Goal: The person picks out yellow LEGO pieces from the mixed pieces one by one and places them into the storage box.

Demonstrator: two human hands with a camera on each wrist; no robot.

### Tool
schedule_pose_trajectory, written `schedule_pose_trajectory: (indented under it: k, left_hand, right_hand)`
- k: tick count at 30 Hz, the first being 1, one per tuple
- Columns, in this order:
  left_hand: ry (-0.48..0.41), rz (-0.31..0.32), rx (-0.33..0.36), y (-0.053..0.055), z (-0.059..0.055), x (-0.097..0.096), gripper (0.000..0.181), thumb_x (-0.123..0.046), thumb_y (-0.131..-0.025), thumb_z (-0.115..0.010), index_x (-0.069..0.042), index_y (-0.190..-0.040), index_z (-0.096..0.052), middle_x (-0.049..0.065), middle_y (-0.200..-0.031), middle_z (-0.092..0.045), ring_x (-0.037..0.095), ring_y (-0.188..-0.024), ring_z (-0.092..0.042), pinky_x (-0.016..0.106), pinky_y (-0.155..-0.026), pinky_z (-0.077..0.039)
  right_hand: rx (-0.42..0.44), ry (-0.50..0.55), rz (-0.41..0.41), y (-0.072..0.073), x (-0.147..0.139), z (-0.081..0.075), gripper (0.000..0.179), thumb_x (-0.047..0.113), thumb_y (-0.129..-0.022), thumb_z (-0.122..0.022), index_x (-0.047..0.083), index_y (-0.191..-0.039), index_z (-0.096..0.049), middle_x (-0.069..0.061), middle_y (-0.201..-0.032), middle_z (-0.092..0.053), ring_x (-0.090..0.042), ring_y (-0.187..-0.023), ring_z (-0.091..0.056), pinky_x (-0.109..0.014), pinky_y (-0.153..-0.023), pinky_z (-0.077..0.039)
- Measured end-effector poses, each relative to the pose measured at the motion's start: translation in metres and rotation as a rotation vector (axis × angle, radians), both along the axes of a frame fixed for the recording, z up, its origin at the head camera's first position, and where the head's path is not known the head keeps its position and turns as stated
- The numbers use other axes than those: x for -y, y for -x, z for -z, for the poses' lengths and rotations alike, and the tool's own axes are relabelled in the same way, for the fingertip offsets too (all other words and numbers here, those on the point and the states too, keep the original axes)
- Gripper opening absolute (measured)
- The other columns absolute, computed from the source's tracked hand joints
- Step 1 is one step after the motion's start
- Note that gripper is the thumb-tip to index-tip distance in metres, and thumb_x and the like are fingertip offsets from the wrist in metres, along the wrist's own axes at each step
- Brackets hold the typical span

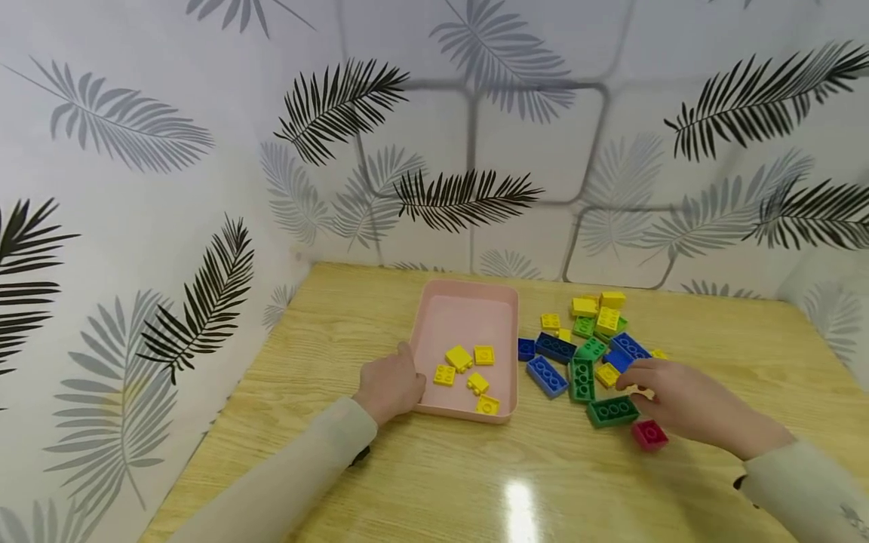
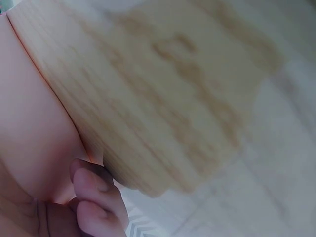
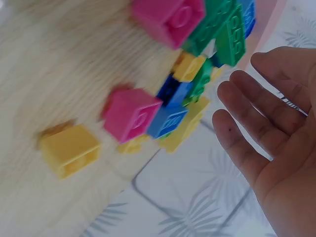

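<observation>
My left hand [image 1: 390, 385] grips the left wall of the pink tray [image 1: 468, 320] near its front corner. In the left wrist view its fingers [image 2: 98, 197] curl in against the tray's side [image 2: 39, 108]. Several yellow toy bricks [image 1: 459, 357] lie at the front of the tray. Over the right edge of the brick pile hovers my right hand [image 1: 686, 400], its palm empty and fingers [image 3: 242, 143] spread in the right wrist view. Close to it are a dark green brick [image 1: 613, 411], a red brick [image 1: 649, 435] and a yellow brick [image 1: 607, 375].
Blue bricks [image 1: 547, 377], green bricks [image 1: 581, 379] and more yellow bricks [image 1: 584, 307] are heaped right of the tray on the wooden table [image 1: 434, 483]. A single yellow brick [image 3: 71, 150] lies apart in the right wrist view. Leaf-patterned cloth [image 1: 529, 234] stands behind the table.
</observation>
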State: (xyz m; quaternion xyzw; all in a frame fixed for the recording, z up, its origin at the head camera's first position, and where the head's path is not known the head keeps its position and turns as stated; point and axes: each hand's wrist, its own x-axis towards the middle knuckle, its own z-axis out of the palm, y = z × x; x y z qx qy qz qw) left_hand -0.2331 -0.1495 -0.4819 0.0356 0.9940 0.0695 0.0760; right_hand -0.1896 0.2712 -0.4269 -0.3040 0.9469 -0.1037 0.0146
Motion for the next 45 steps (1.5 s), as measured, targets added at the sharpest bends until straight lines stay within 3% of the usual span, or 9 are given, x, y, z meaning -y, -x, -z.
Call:
schedule_pose_trajectory:
  k: [10, 24, 35, 40, 45]
  left_hand:
    - [-0.001, 0.001, 0.006, 0.001, -0.003, -0.001, 0.036, -0.033, -0.098, -0.05, -0.002, -0.116, -0.047, 0.004, -0.061, -0.053, 0.018, -0.049, -0.049, 0.033, -0.048, -0.039]
    - [-0.003, -0.01, 0.016, -0.001, -0.005, 0.0, 0.036, -0.033, -0.097, -0.051, -0.002, -0.116, -0.047, 0.004, -0.061, -0.053, 0.018, -0.049, -0.048, 0.033, -0.048, -0.039]
    - [-0.021, -0.004, 0.018, 0.002, 0.0, 0.0, 0.037, -0.032, -0.097, -0.05, -0.002, -0.119, -0.047, 0.005, -0.062, -0.054, 0.019, -0.049, -0.049, 0.034, -0.05, -0.039]
    - [-0.031, -0.005, 0.014, 0.002, 0.0, 0.001, 0.038, -0.031, -0.096, -0.049, -0.001, -0.12, -0.047, 0.005, -0.061, -0.053, 0.019, -0.049, -0.049, 0.034, -0.049, -0.038]
    - [-0.02, -0.008, 0.027, 0.001, -0.002, 0.0, 0.043, -0.031, -0.096, -0.049, 0.001, -0.126, -0.046, 0.005, -0.061, -0.054, 0.019, -0.048, -0.049, 0.034, -0.049, -0.039]
  right_hand:
    - [-0.046, 0.017, 0.108, -0.012, -0.044, 0.015, 0.016, 0.013, -0.084, -0.079, 0.021, -0.097, -0.075, 0.009, -0.096, -0.07, -0.016, -0.087, -0.069, -0.04, -0.075, -0.057]
    - [0.081, -0.112, 0.275, -0.013, -0.084, 0.032, 0.018, 0.011, -0.08, -0.08, 0.013, -0.097, -0.074, -0.008, -0.102, -0.071, -0.033, -0.093, -0.069, -0.053, -0.077, -0.055]
    - [0.083, -0.077, 0.232, -0.013, -0.088, 0.04, 0.018, -0.001, -0.079, -0.076, 0.006, -0.095, -0.072, -0.008, -0.095, -0.073, -0.028, -0.087, -0.069, -0.052, -0.078, -0.056]
    - [0.073, -0.067, 0.218, -0.012, -0.082, 0.033, 0.018, -0.001, -0.08, -0.075, 0.005, -0.097, -0.073, -0.008, -0.095, -0.074, -0.027, -0.085, -0.069, -0.05, -0.075, -0.056]
    - [0.05, -0.045, 0.179, -0.009, -0.064, 0.019, 0.017, 0.003, -0.082, -0.077, 0.01, -0.098, -0.074, -0.001, -0.094, -0.073, -0.018, -0.082, -0.067, -0.043, -0.072, -0.056]
